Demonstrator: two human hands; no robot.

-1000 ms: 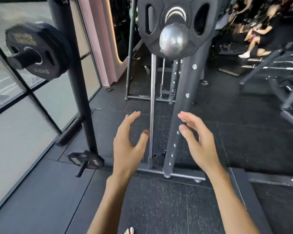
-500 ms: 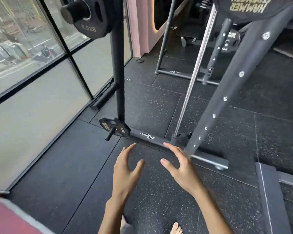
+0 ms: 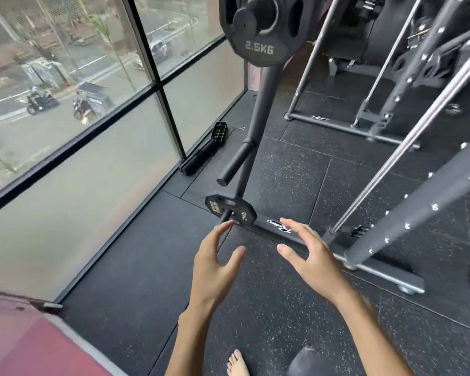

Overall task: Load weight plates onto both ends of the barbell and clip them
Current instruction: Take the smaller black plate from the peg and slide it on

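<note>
10 kg plate (image 3: pixel 245 213): sits on a low peg (image 3: pixel 224 216) at the rack's base bar (image 3: pixel 266 226), just above the rubber floor (image 3: pixel 147 267).
Left hand (image 3: pixel 215 264): grip released, fingers spread. The fingertips lie just below the plate, by the peg's end (contact cannot be told).
Right hand (image 3: pixel 314 256): grip released, empty, over the base bar to the right of the plate.
2.5 kg plate (image 3: pixel 259 47): on an upper peg, well apart from both hands.
Change: half a second ago both hands hung well below the plate. They are now close to it and as open as before.
</note>
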